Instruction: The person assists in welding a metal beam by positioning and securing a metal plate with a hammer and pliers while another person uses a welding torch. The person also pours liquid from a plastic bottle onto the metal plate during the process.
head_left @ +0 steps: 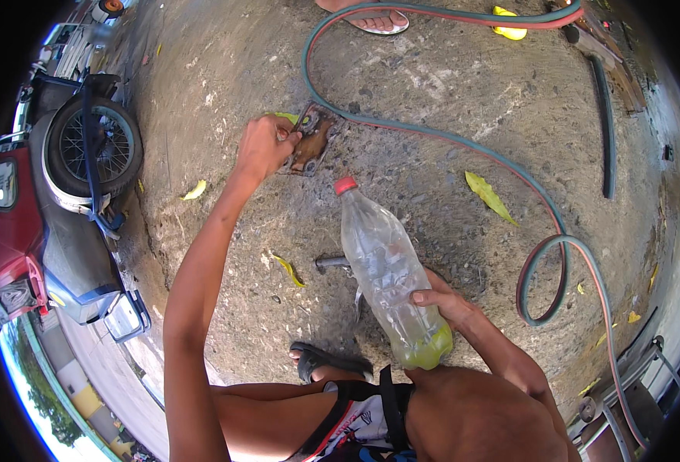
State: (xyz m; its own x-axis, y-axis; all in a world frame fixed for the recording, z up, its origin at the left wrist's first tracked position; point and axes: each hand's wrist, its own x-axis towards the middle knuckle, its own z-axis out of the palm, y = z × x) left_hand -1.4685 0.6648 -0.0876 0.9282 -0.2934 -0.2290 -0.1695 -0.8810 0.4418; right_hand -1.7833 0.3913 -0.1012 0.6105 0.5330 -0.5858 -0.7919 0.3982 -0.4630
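My left hand [265, 146] reaches forward to a small rusty metal plate [311, 146] lying on the ground, its thumb and fingers pinched at the plate's left edge. My right hand [442, 298] is wrapped round the lower half of a large clear plastic bottle [390, 258]. The bottle leans away from me, its red cap [345, 185] toward the plate and shut on the neck. A little yellow-green liquid [425, 346] gathers at its base. Partly hidden behind the bottle, a metal tool [331, 262] lies on the concrete.
A twin blue-green and red hose [432, 132] loops across the ground ahead and to the right. At the left stands a motorcycle wheel [93, 146] beside a red vehicle [10, 215]. Another person's sandaled foot [378, 19] is at the top. A dark bar [604, 131] lies right; yellow leaves [488, 196] are scattered.
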